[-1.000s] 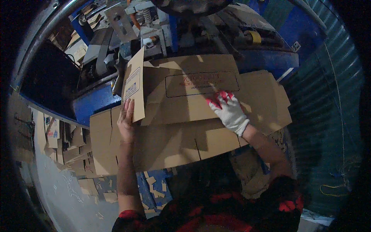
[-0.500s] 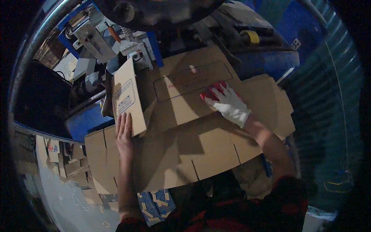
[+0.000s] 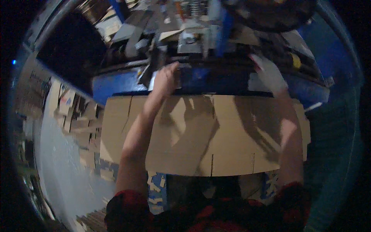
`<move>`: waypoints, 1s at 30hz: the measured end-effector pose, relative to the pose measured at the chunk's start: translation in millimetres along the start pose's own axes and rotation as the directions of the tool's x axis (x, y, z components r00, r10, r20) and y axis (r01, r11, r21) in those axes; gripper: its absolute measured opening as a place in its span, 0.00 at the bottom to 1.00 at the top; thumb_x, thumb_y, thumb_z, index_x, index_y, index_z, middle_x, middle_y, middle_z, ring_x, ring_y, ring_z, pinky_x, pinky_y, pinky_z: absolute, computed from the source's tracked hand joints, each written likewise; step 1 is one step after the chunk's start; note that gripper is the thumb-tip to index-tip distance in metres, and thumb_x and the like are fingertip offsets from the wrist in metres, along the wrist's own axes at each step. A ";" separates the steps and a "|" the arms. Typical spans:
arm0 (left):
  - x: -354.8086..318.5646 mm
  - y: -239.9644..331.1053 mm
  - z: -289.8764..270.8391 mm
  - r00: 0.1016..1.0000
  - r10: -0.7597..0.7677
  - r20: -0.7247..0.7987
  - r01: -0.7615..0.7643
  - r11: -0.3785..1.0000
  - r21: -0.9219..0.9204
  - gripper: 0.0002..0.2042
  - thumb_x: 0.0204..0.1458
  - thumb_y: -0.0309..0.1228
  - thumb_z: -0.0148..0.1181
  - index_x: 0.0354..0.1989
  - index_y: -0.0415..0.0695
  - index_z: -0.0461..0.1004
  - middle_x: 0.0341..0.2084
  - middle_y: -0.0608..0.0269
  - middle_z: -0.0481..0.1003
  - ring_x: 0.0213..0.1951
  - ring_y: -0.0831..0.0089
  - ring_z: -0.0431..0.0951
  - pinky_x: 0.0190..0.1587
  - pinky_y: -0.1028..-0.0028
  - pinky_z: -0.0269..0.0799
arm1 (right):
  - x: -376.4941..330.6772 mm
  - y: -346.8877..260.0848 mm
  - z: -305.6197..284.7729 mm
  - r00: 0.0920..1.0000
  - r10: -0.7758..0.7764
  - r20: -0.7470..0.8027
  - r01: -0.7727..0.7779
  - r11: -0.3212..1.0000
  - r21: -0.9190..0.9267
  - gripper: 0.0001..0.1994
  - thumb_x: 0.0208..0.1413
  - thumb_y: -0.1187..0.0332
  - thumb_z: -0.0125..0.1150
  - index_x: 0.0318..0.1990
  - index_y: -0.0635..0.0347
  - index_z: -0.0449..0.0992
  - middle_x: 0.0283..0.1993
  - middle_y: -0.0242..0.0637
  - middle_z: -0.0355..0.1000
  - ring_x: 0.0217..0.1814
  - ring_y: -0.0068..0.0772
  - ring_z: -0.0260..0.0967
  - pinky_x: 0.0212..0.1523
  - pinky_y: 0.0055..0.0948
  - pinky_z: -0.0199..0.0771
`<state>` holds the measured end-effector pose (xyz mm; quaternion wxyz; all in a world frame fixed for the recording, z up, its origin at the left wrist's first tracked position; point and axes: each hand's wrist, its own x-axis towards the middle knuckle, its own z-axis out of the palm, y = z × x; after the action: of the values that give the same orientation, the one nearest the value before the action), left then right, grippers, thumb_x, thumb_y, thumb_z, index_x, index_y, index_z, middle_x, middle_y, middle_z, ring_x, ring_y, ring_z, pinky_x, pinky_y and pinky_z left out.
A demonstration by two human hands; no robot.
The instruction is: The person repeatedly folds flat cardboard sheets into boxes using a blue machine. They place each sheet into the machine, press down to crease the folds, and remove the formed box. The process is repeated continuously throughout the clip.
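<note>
My bare left hand (image 3: 167,80) is at the front edge of a blue machine (image 3: 205,80), its fingers curled together; motion blur hides whether anything is in them. My right hand (image 3: 270,74), in a white glove with red on the finger side, reaches over the same edge. Its fingers look stretched out and hold nothing that I can see. Below both forearms lies a wide flat brown cardboard blank (image 3: 185,135) with slots cut along its near and far edges. Further into the machine a brownish flat piece (image 3: 244,36) shows, too blurred to name.
A dark round wheel-like part (image 3: 270,15) overhangs the machine at the top. A metal spring (image 3: 194,7) and a yellow roller part (image 3: 295,60) are on the machine. Cardboard scraps (image 3: 79,112) lie on the grey floor (image 3: 63,154) at the left.
The printed cardboard sheet under my hands has left its place on top of the blank. Both hands have moved forward to the machine's edge. The view has shifted left.
</note>
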<state>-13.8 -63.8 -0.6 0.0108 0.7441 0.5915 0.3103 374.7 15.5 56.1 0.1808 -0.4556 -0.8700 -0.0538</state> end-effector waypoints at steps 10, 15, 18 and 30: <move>-335.9 -89.5 -137.2 0.746 -0.610 -0.267 0.646 0.565 0.513 0.35 0.46 0.52 0.61 0.57 0.38 0.65 0.57 0.48 0.65 0.57 0.53 0.66 0.56 0.61 0.64 | -337.6 -42.7 -34.1 0.899 0.439 -0.004 -0.407 0.830 -0.381 0.40 0.45 0.55 0.66 0.65 0.59 0.55 0.65 0.53 0.56 0.67 0.59 0.50 0.65 0.53 0.50; -356.4 -96.4 -159.6 0.636 -0.770 -0.053 0.711 0.558 0.428 0.41 0.42 0.61 0.60 0.52 0.33 0.67 0.50 0.39 0.67 0.54 0.43 0.63 0.57 0.55 0.59 | -395.6 -72.4 -73.1 0.727 0.662 -0.182 -0.640 0.558 -0.528 0.44 0.46 0.43 0.63 0.64 0.63 0.55 0.64 0.55 0.56 0.67 0.58 0.50 0.63 0.56 0.51; -359.8 -99.4 -170.3 0.519 -0.855 0.023 0.732 0.458 0.505 0.43 0.37 0.64 0.62 0.50 0.32 0.69 0.48 0.34 0.66 0.53 0.42 0.64 0.57 0.55 0.59 | -437.6 -82.1 -86.7 0.323 0.833 -0.449 -0.933 0.360 -0.002 0.42 0.47 0.45 0.64 0.62 0.65 0.57 0.62 0.51 0.58 0.67 0.52 0.52 0.63 0.54 0.54; -342.4 -14.4 -212.8 0.779 -0.614 -0.129 0.497 0.729 -0.471 0.30 0.43 0.39 0.67 0.52 0.35 0.68 0.51 0.51 0.70 0.52 0.60 0.70 0.51 0.62 0.67 | -376.9 -131.7 -125.2 0.332 0.922 -0.197 -0.328 0.309 0.893 0.26 0.56 0.63 0.59 0.61 0.59 0.62 0.61 0.41 0.62 0.57 0.36 0.64 0.51 0.37 0.72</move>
<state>-164.2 -437.9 11.9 0.1781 0.4598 0.7047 0.5101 496.8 -384.5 44.7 0.6609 -0.6146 -0.3760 0.2102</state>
